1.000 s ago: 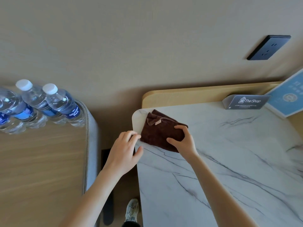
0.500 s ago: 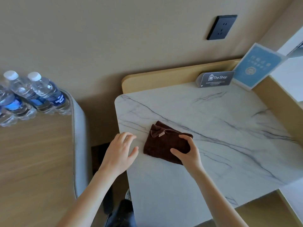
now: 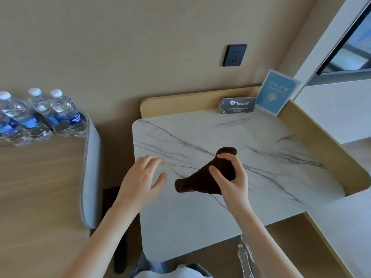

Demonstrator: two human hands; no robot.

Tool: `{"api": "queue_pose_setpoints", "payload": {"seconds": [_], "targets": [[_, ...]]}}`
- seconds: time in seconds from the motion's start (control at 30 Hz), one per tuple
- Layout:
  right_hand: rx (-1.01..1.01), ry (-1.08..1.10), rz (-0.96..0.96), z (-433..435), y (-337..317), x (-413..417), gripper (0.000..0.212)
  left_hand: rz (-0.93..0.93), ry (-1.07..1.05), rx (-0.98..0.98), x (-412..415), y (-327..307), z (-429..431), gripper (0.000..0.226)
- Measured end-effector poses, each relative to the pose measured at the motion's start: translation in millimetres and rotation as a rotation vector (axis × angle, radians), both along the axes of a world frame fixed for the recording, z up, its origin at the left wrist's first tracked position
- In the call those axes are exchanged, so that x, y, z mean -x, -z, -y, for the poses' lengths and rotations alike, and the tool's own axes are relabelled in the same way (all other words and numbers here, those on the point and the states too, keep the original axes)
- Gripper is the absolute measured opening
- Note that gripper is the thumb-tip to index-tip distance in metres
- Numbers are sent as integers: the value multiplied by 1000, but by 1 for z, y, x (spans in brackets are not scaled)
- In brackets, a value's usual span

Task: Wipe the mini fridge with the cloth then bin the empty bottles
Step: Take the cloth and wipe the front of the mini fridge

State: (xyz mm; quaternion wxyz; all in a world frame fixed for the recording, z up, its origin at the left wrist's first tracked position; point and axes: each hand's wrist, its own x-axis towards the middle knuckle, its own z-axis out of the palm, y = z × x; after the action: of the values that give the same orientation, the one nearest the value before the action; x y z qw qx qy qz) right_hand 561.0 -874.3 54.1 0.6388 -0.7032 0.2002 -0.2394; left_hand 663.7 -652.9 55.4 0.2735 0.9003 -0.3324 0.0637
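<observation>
The right hand [image 3: 232, 177] is curled tight around the brown cloth [image 3: 198, 184], which is bunched up on the white marble table [image 3: 261, 141], near its middle. The left hand [image 3: 140, 181] is flat with its fingers spread wide, just left of the cloth and not touching it, by the table's left edge. Some water bottles [image 3: 60, 113] with white caps stand close together on a wooden top [image 3: 40, 187], well apart from the cloth on the left.
</observation>
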Motion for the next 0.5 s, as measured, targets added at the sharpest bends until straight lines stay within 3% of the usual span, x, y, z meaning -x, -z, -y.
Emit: {"api": "queue_pose_setpoints", "payload": {"seconds": [0.23,0.5], "targets": [[56,-76,40,-16,3,45,35,21,-26,-4,45,-4,-1,35],[86,-118,-16,-29,21,73,36,-36,-29,-51,76,8,-15,45]]}}
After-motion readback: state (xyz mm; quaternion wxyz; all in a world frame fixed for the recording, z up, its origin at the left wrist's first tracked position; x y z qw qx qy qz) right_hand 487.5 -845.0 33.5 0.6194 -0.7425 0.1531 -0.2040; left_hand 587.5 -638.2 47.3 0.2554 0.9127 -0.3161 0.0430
